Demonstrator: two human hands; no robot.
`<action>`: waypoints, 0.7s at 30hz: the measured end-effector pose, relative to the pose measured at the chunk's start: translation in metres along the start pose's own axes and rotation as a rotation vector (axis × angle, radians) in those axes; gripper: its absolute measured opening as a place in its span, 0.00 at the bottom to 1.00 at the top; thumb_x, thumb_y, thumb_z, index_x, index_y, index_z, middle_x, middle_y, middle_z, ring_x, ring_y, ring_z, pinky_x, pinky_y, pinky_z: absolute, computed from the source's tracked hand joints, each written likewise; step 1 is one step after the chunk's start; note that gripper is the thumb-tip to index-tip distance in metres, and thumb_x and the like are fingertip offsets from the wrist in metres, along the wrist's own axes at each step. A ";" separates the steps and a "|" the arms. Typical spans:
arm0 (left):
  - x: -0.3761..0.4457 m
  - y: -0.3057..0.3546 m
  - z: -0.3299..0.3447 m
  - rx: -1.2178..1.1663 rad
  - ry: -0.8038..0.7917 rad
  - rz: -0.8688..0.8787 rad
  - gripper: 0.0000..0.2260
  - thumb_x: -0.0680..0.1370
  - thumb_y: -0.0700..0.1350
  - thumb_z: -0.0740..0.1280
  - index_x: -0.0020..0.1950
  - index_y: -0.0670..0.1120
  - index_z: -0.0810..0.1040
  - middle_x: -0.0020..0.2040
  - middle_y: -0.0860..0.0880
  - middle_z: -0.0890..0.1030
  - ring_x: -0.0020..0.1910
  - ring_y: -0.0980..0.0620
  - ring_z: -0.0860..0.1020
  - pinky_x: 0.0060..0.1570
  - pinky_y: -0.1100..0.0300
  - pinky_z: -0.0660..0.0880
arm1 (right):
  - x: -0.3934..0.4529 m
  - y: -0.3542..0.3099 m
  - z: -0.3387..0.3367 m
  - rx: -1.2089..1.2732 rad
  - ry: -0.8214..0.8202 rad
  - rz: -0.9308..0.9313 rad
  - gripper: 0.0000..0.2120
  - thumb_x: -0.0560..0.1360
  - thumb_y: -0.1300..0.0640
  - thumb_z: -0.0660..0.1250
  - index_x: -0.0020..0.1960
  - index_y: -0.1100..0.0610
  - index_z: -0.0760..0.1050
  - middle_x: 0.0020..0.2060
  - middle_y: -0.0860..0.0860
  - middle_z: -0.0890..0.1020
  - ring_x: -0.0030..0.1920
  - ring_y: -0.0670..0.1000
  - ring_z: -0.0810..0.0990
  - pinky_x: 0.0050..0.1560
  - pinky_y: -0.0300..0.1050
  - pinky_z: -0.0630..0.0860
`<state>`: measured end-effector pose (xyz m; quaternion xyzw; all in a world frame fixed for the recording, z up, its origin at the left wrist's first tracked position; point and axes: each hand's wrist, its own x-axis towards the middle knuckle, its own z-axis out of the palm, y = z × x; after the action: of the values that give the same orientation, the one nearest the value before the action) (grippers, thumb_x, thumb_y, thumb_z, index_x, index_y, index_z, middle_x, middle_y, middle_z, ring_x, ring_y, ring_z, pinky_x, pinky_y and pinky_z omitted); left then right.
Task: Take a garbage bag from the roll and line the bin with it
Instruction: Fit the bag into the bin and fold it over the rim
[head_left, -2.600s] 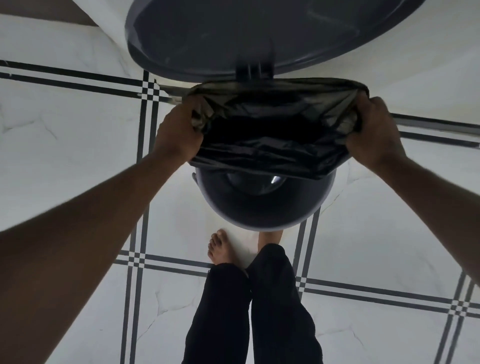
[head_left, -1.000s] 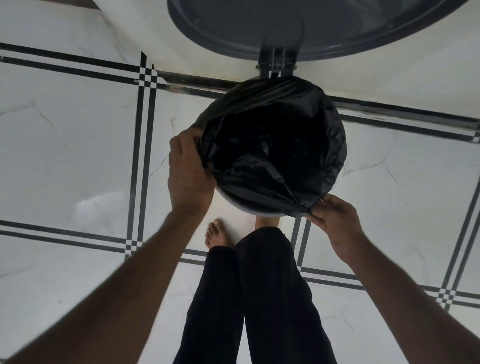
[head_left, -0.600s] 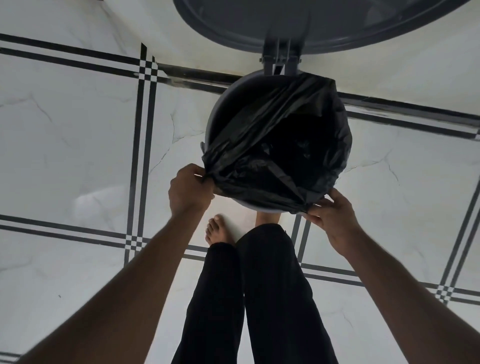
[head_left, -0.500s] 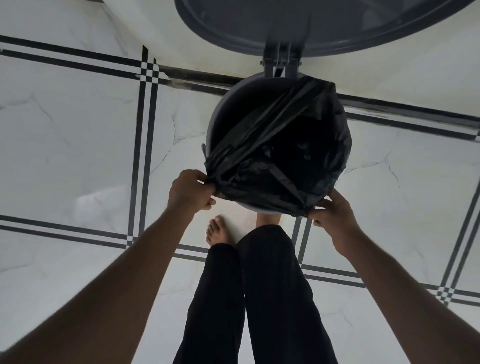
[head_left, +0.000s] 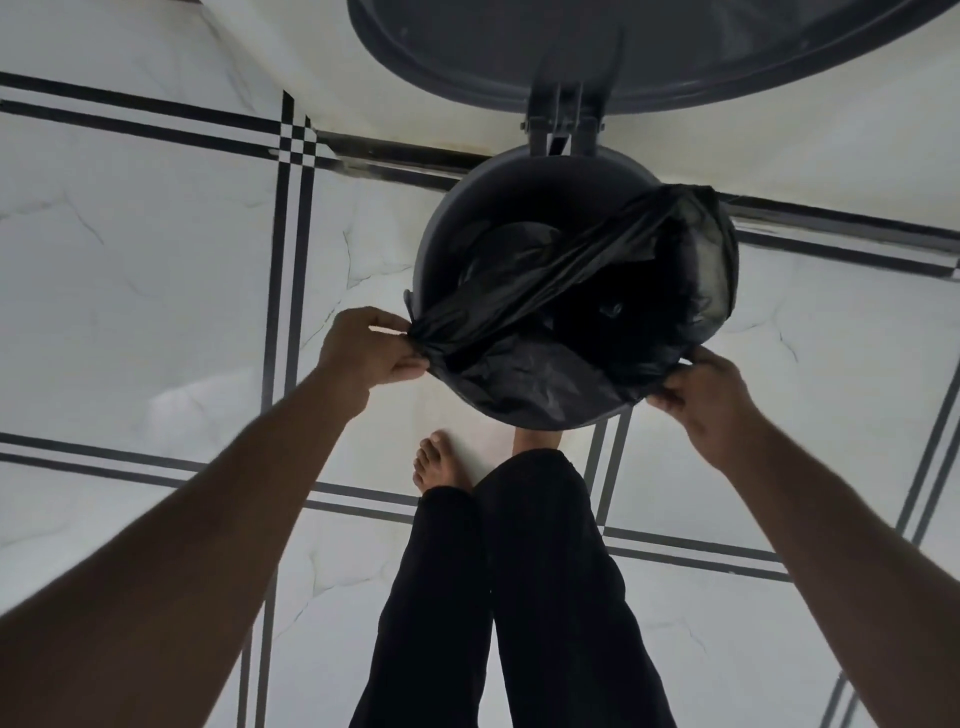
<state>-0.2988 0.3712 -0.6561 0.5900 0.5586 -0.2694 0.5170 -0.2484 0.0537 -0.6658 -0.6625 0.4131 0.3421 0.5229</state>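
Your left hand (head_left: 366, 349) pinches the black garbage bag (head_left: 566, 332) at the bin (head_left: 457, 218) rim's left edge; your right hand (head_left: 706, 397) clamps its hem at the lower right rim. The bag stretches across the bin mouth, upper centre of the frame, lid (head_left: 571, 47) raised
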 end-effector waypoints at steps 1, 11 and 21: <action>0.000 0.000 0.001 -0.081 0.040 -0.001 0.10 0.72 0.29 0.72 0.49 0.39 0.77 0.40 0.35 0.82 0.27 0.50 0.83 0.32 0.61 0.82 | -0.001 -0.006 -0.003 0.022 0.029 -0.021 0.20 0.73 0.78 0.54 0.55 0.62 0.76 0.39 0.59 0.80 0.35 0.55 0.78 0.36 0.41 0.81; -0.016 -0.005 0.011 -0.046 0.108 0.339 0.26 0.68 0.39 0.74 0.64 0.50 0.72 0.60 0.50 0.76 0.49 0.57 0.80 0.45 0.60 0.76 | 0.010 -0.065 -0.008 -0.245 0.169 -0.433 0.19 0.70 0.55 0.69 0.60 0.47 0.73 0.55 0.53 0.82 0.51 0.55 0.84 0.50 0.53 0.84; -0.002 0.027 0.024 0.299 0.293 0.620 0.12 0.75 0.45 0.70 0.56 0.49 0.74 0.56 0.49 0.77 0.48 0.53 0.76 0.48 0.59 0.73 | 0.042 -0.106 0.028 -0.750 0.060 -0.660 0.20 0.73 0.53 0.70 0.65 0.48 0.77 0.52 0.46 0.83 0.50 0.46 0.81 0.46 0.36 0.72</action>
<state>-0.2679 0.3528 -0.6539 0.8323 0.3760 -0.0915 0.3969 -0.1351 0.0848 -0.6651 -0.9098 0.0447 0.2642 0.3170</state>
